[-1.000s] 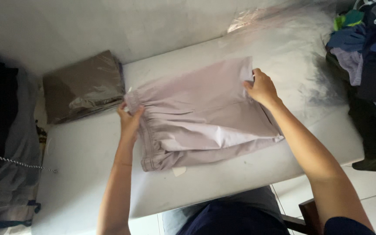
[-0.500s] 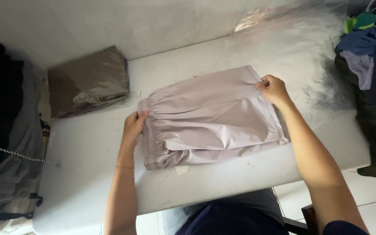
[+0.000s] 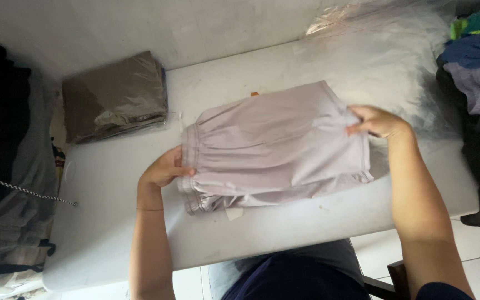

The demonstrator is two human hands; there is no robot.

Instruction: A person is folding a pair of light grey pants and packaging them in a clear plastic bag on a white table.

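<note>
While pinching the elastic waistband of the folded pale shorts (image 3: 276, 145) with the left hand (image 3: 162, 169) and their hem corner with the right hand (image 3: 378, 121), flat on the white desk (image 3: 112, 183): mid-fold, likely calling for another squaring fold.

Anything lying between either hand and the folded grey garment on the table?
Nothing visible does. The left hand already grips the grey garment at its waistband edge, and the right hand pinches its far corner. The bagged brown garment lies apart.
</note>
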